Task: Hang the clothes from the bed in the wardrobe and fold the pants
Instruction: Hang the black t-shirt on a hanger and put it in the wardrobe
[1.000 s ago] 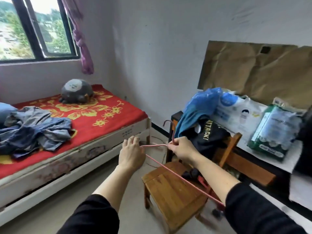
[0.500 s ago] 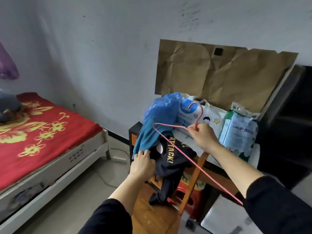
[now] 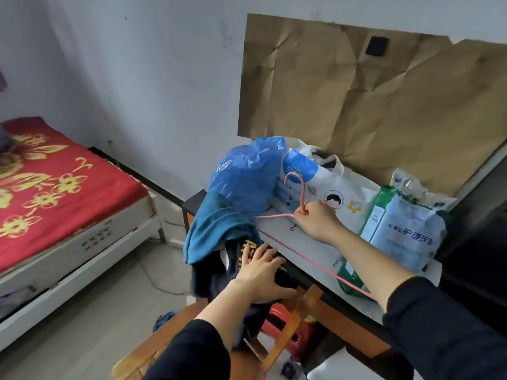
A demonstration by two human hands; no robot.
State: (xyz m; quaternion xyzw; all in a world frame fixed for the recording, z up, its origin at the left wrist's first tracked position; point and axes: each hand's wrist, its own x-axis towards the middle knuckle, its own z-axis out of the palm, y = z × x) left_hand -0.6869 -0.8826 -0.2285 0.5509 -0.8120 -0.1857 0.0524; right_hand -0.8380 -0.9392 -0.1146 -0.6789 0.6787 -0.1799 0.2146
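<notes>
Hanging step: the right hand [image 3: 315, 221] pinches the thin pink wire hanger [image 3: 302, 196]; the left grip [image 3: 260, 275], open, rests on the dark printed shirt [image 3: 207, 278], probably to lift next.

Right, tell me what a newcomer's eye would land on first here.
The pink wire hanger stands out at centre, pinched at its neck by the right hand. Just below, the left hand rests on a dark garment with yellow lettering, draped over a wooden chair. At left lies the red floral bedspread; crumpled brown paper covers the wall at upper right.
</notes>
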